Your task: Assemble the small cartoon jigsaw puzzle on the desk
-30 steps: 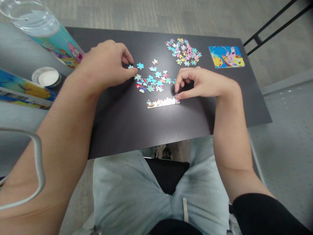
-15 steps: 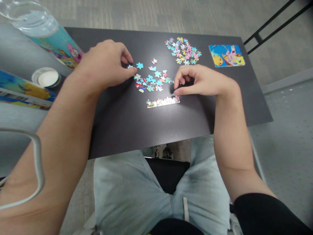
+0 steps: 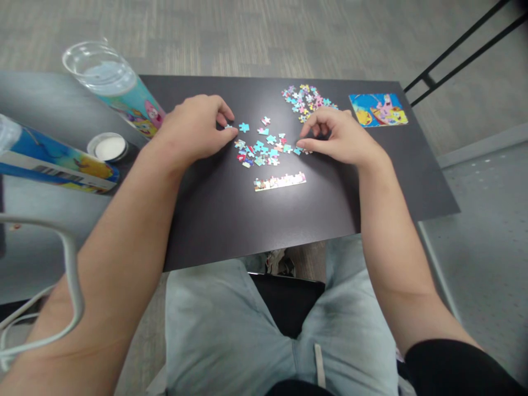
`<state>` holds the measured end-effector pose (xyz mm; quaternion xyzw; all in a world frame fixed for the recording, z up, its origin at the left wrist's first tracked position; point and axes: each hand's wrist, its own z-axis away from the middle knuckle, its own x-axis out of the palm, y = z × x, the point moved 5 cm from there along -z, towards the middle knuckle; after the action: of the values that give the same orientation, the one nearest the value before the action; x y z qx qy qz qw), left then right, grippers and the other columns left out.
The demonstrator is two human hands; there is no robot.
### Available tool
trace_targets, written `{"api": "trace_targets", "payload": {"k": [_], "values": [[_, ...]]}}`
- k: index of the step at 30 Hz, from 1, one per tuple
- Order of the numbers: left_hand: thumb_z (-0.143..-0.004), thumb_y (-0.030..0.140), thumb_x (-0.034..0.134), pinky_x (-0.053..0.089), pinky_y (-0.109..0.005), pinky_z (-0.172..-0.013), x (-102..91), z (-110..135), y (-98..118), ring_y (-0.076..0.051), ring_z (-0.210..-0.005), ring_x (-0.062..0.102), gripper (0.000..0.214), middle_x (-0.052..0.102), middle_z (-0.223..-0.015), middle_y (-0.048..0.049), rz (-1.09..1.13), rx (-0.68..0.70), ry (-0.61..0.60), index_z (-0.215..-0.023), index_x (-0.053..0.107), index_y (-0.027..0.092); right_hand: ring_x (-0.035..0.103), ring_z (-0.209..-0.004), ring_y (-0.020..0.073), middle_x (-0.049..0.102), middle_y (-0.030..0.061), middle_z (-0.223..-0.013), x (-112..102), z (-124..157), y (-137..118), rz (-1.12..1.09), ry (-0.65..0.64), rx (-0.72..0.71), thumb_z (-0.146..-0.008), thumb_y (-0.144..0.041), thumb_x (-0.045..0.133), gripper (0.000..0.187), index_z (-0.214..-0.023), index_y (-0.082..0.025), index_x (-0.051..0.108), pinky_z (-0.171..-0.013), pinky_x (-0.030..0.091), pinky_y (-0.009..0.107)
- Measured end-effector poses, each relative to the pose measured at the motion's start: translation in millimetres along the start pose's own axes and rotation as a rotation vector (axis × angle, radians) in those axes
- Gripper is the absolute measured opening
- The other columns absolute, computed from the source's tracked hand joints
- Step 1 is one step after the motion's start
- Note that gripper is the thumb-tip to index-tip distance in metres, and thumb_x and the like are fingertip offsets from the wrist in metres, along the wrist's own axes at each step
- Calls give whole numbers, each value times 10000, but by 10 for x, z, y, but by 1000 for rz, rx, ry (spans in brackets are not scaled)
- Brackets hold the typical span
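On a dark table [image 3: 247,220] lies a small spread of loose puzzle pieces [image 3: 264,147], mostly blue. My left hand [image 3: 196,129] rests at the spread's left edge, thumb and forefinger pinched on a small piece. My right hand [image 3: 338,136] lies at the spread's right edge, fingers curled, fingertips touching a piece on the table. A joined strip of pieces [image 3: 280,181] sits just in front of the spread, apart from both hands. A second heap of pieces [image 3: 305,99] lies farther back, right by my right hand's knuckles.
A colourful picture card [image 3: 378,109] lies at the back right. At the left stand a clear cartoon-printed tube [image 3: 119,93], a white round lid [image 3: 108,147] and another printed tube lying flat [image 3: 53,162]. A white cable [image 3: 70,275] loops at the left. My knees are under the table.
My right hand has left the right end of the joined strip and moved back to the loose pieces. The head camera tilted, so everything sits lower in view. My left hand stayed put.
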<state>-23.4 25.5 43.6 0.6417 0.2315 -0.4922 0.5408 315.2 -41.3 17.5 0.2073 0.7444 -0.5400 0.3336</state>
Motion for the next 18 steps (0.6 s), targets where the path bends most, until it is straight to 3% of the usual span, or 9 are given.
{"api": "trace_targets", "payload": {"k": [4, 9, 12, 18], "values": [[-818, 690, 835, 551, -602, -1207, -22, 28, 31, -394, -1305, 746, 577, 910, -1358, -70, 0, -26, 5, -1306, 888, 386, 563, -852, 265, 664, 35, -948, -80, 20, 72, -26, 57, 21, -908, -675, 1138, 450, -1000, -324, 872, -838, 460, 470], [-834, 570, 804, 583, -637, -1242, -52, 65, 84, -422, -1334, 776, 560, 903, -1452, -119, -29, -30, -4, -1337, 870, 333, 483, -797, 231, 638, 17, -910, -78, 15, 134, -130, -37, 96, -755, -810, 1204, 641, -994, -315, 875, -753, 384, 449], [-850, 561, 807, 582, -610, -1272, -55, 72, 71, -382, -1311, 769, 523, 900, -1445, -81, -15, -24, 4, -1320, 870, 340, 493, -817, 240, 641, 16, -906, -18, -8, 137, -143, -66, 94, -718, -859, 1200, 695, -1006, -312, 883, -742, 385, 440], [-750, 551, 940, 658, -546, -1114, -4, -14, -15, -394, -1276, 783, 416, 902, -1105, -49, 149, 33, 28, -1131, 861, 403, 459, -740, 211, 608, -24, -830, 133, -58, 47, -115, -37, 44, -855, -879, 1094, 631, -1006, -303, 885, -706, 356, 418]]}}
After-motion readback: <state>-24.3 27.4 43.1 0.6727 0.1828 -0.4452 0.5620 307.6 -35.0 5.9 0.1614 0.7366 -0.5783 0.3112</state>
